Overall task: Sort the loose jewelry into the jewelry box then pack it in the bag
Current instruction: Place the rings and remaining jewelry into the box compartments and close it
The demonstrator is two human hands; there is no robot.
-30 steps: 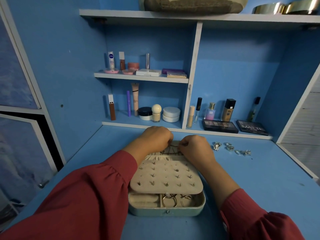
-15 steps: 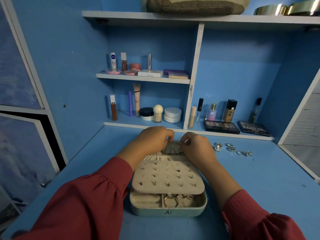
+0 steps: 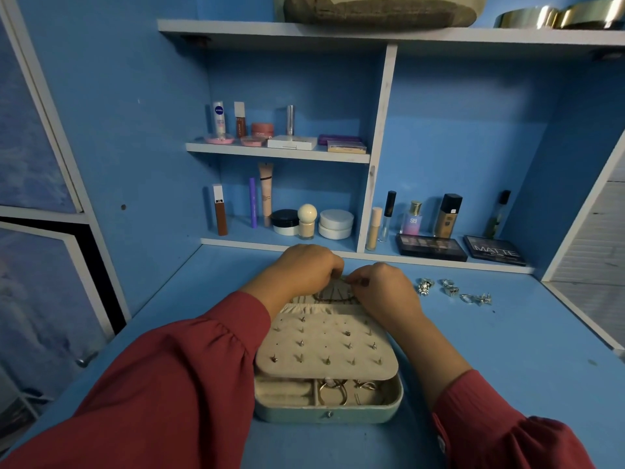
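An open pale green jewelry box (image 3: 329,414) lies on the blue desk in front of me. Its beige earring panel (image 3: 326,346) holds several studs, and rings and hoops sit in the front compartments. My left hand (image 3: 306,270) and my right hand (image 3: 380,286) meet at the far end of the box, fingers pinched on a thin necklace chain (image 3: 333,294) that drapes across the lid's inside. Several loose silver rings (image 3: 453,291) lie on the desk to the right of my right hand. A tan bag (image 3: 378,8) rests on the top shelf.
Cosmetics bottles, jars and two dark palettes (image 3: 431,247) line the lower shelf just behind the box. More makeup stands on the small upper shelf (image 3: 277,152). Gold bangles (image 3: 558,15) sit top right. The desk edge and a white side panel run along the right.
Both hands have stayed at the far end of the box, with small finger movements on the chain. The view has shifted slightly.
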